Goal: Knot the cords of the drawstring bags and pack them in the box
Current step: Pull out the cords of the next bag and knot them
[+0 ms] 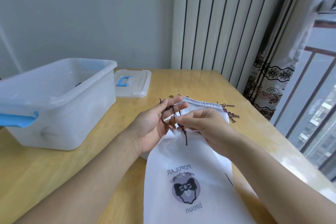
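Cords (172, 114) of dark brown loop over the left hand (154, 125), whose fingers are stretched nearly straight, palm up. Just right of it, the right hand (203, 123) pinches the cords between thumb and fingertips. Below both hands hangs a white bag (187, 169), printed side up; more bags (203, 105) lie beyond them on the tabletop (109, 160). Left of the hands stands the box (54, 100), its lid (132, 83) behind.
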A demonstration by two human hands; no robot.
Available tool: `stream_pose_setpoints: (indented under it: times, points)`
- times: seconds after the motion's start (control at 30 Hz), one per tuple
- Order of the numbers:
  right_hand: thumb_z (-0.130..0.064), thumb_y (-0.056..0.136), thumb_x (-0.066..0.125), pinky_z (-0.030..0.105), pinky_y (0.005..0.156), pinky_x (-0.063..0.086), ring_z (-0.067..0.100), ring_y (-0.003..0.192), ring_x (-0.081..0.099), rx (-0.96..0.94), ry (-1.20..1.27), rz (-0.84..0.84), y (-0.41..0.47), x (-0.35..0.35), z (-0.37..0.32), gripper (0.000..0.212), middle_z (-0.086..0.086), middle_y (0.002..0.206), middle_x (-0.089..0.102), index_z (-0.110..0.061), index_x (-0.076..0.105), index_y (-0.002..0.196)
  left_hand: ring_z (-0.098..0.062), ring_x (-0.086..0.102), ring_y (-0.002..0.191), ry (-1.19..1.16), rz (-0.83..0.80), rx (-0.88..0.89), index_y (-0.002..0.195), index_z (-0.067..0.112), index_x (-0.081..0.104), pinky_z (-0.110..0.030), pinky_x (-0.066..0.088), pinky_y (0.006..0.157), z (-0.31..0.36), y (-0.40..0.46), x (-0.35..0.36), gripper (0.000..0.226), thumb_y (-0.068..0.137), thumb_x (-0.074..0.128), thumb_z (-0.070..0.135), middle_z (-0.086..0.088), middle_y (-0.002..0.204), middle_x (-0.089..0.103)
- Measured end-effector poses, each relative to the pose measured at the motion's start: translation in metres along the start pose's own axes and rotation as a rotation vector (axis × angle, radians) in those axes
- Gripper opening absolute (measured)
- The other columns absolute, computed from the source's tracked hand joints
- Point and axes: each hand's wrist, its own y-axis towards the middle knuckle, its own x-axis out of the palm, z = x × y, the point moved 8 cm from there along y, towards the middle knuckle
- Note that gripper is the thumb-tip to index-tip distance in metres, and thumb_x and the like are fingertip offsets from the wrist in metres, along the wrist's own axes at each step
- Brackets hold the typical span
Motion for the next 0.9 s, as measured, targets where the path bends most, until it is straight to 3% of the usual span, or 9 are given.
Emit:
stream_pose_setpoints:
  times: [0.1,0.17,0.23,0.37,0.43,0.53,0.63,0.77,0.9]
  points:
    - [-0.019,0.068,0.088,0.024,0.073,0.044,0.019,0.073,0.056,0.001,-0.006,0.043,0.002,-0.003,0.001,0.035,0.012,0.075,0.056,0.001,0.063,0.081,-0.004,0.043,0.054,-0.122,-0.014,-0.018,0.118,0.016,0.068,-0.016,0.034,0.048,0.002,0.001,-0.002,0.036,0.106,0.038,0.033,0.004,0.090,0.069]
    - [-0.015,0.062,0.086,0.021,0.067,0.043,0.016,0.068,0.055,0.030,0.050,0.033,0.003,0.000,0.002,0.029,0.007,0.073,0.058,-0.011,0.061,0.077,-0.005,0.041,0.052,-0.187,-0.040,-0.009,0.113,0.016,0.068,-0.015,0.034,0.046,0.006,0.001,-0.002,0.033,0.105,0.040,0.032,0.005,0.073,0.055]
    - [-0.012,0.062,0.085,0.025,0.067,0.041,0.016,0.066,0.052,0.053,0.120,0.023,0.004,-0.001,0.003,0.032,0.006,0.076,0.060,-0.018,0.060,0.080,-0.009,0.045,0.055,-0.077,0.005,0.065,0.110,0.015,0.068,-0.018,0.042,0.052,0.012,0.002,-0.006,0.034,0.106,0.039,0.032,0.003,0.069,0.050]
    - [-0.018,0.076,0.077,0.023,0.069,0.049,0.018,0.067,0.056,0.074,0.198,-0.041,0.002,0.002,-0.003,0.039,0.006,0.078,0.064,-0.013,0.065,0.113,-0.023,0.066,0.085,0.577,0.286,0.497,0.100,0.020,0.074,-0.031,0.054,0.085,0.035,-0.006,-0.016,0.036,0.108,0.040,0.028,-0.005,0.086,0.070]
    - [-0.035,0.090,0.067,0.027,0.076,0.048,0.020,0.070,0.059,0.111,0.173,-0.106,0.001,0.007,-0.002,0.042,0.011,0.082,0.065,-0.014,0.064,0.125,-0.023,0.067,0.101,0.517,0.250,0.510,0.102,0.018,0.073,-0.034,0.052,0.096,0.030,-0.007,-0.009,0.036,0.108,0.039,0.025,-0.008,0.099,0.073]
    - [-0.059,0.099,0.049,0.044,0.087,0.033,0.034,0.091,0.054,0.107,0.137,-0.176,0.002,0.016,0.004,0.047,0.015,0.101,0.069,-0.028,0.065,0.131,-0.025,0.068,0.102,0.265,0.094,0.382,0.107,0.011,0.072,-0.042,0.050,0.097,0.020,-0.007,0.005,0.038,0.108,0.037,0.025,-0.015,0.109,0.072]
    - [-0.058,0.104,0.038,0.049,0.089,0.035,0.037,0.101,0.049,0.053,0.160,-0.187,0.005,0.017,0.006,0.049,0.013,0.111,0.067,-0.028,0.064,0.132,-0.026,0.067,0.094,0.189,0.041,0.359,0.107,0.008,0.070,-0.045,0.048,0.088,0.021,-0.010,0.011,0.039,0.108,0.035,0.024,-0.015,0.104,0.073]
    - [-0.057,0.105,0.033,0.042,0.092,0.045,0.031,0.091,0.061,0.068,0.167,-0.169,0.005,0.015,0.006,0.049,0.012,0.114,0.066,-0.030,0.068,0.128,-0.041,0.064,0.112,0.144,0.025,0.373,0.113,0.003,0.066,-0.043,0.049,0.095,0.025,-0.008,0.007,0.040,0.109,0.031,0.024,-0.022,0.115,0.070]
    - [-0.055,0.105,0.034,0.040,0.094,0.051,0.023,0.106,0.063,0.077,0.230,-0.124,0.006,0.011,0.004,0.052,0.008,0.125,0.065,-0.024,0.069,0.128,-0.034,0.067,0.110,0.125,-0.034,0.335,0.113,0.001,0.066,-0.041,0.056,0.096,0.021,-0.008,0.010,0.041,0.109,0.033,0.024,-0.026,0.117,0.068]
